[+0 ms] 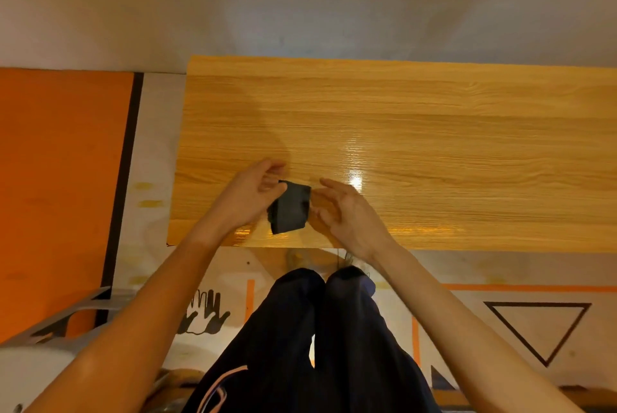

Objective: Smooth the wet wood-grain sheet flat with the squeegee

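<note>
Your left hand point(248, 194) grips the small dark squeegee point(289, 207) by one end while your right hand point(344, 212) hovers loosely open beside it, above the near edge of the glossy, likely slippery, limp wood-grain sheet point(417, 145) lying flat.

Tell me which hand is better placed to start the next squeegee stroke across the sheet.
Left, probably. The left hand already has a grip on the dark squeegee, which sits over the wood-grain sheet. The right hand is open beside it.
</note>
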A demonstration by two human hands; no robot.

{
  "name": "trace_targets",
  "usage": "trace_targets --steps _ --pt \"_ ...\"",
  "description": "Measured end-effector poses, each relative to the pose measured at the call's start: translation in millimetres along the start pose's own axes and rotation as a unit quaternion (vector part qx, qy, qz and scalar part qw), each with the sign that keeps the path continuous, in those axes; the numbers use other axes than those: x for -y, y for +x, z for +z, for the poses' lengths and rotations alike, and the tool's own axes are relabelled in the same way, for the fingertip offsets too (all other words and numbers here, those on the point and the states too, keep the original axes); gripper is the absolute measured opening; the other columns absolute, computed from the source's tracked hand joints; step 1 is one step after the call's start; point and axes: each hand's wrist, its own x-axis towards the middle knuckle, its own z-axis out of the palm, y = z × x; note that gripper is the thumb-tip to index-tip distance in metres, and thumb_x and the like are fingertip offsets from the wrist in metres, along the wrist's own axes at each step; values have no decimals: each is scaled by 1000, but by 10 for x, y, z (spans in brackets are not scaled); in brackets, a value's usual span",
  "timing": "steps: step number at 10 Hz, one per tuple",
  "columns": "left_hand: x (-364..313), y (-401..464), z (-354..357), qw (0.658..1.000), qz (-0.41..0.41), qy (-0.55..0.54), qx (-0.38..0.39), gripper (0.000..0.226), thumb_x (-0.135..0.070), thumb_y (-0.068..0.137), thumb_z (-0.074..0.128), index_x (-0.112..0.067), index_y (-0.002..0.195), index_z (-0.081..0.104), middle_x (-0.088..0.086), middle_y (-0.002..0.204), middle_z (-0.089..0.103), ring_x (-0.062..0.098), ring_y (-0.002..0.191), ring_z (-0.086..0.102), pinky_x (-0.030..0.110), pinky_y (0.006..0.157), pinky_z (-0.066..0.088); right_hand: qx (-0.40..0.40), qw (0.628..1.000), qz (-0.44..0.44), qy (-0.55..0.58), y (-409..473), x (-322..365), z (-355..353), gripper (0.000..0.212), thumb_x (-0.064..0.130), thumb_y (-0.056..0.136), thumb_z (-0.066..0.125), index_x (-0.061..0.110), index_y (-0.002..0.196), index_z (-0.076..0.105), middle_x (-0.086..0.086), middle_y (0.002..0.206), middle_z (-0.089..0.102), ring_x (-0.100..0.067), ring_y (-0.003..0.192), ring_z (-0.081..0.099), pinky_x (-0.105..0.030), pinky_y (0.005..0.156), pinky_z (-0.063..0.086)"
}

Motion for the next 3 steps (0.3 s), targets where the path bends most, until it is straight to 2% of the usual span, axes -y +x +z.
trace_targets --steps 1,2,3 --pt "-457 -141 -291 998 47 -31 -42 44 -17 100 60 -18 144 51 -4 137 57 -9 103 56 -2 84 40 -23 999 -10 34 -181 105 -589 36 30 98 53 21 133 56 5 147 45 -10 134 39 -18 106 27" --pt "-959 -385 -639 987 118 -74 -86 43 -21 99 60 -22 141 53 -12 133 60 -16 107 59 -1 86 42 -136 986 -57 81 -499 299 -1274 27 27 97 55 25 122 64 14 127 62 2 120 53 -21 104 39" --pt "-1392 -707 -948 967 197 -108 -123 43 -28 94 65 -30 136 55 -15 130 65 -3 120 61 10 96 47 -257 950 -104 143 -904 477 -1924 21 28 98 53 23 112 68 13 112 69 -4 110 62 -21 96 44"
